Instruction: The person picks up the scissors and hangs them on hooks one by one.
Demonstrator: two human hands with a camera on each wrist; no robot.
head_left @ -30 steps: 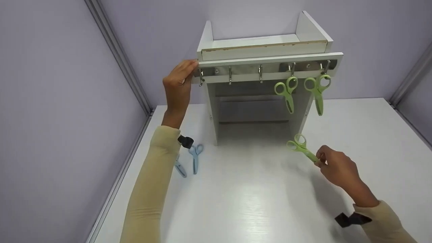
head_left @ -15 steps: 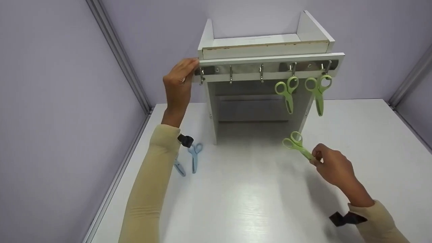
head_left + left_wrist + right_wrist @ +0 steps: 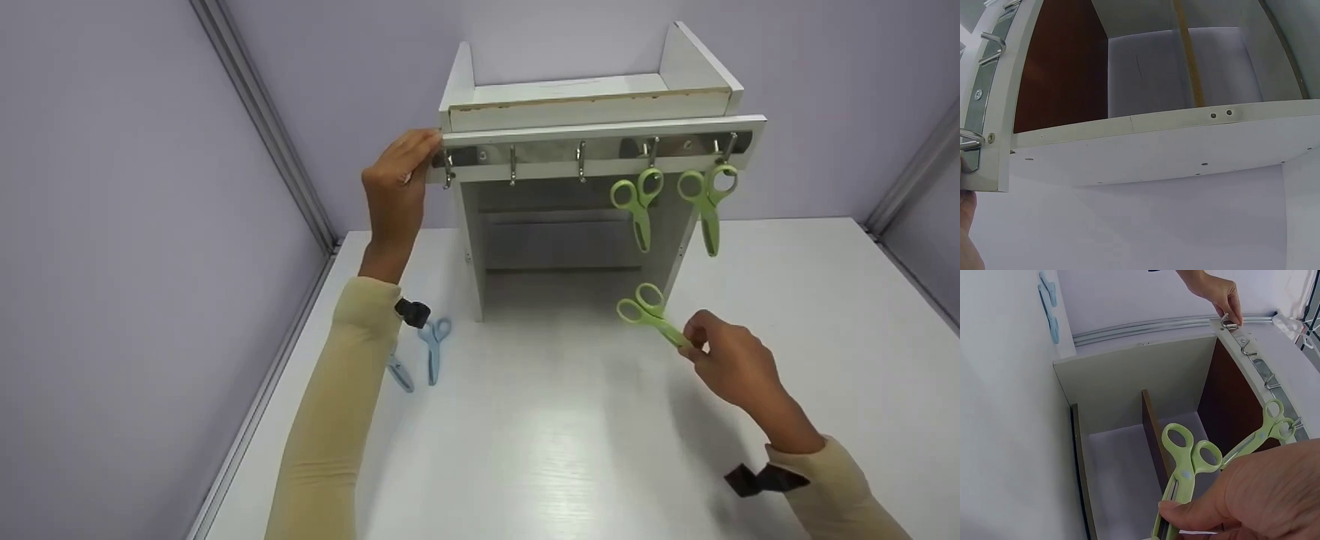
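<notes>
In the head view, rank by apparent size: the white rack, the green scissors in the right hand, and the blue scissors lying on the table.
1. white rack, by far the largest.
2. and 3. green scissors held by the right hand and blue scissors look alike; the fingers hide the green blades, so no ranking.

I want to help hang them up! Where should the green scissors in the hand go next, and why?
Probably lift the green scissors in the right hand up to the middle hook. Two green pairs already fill the two rightmost hooks, and the left hand holds the rack.
</notes>
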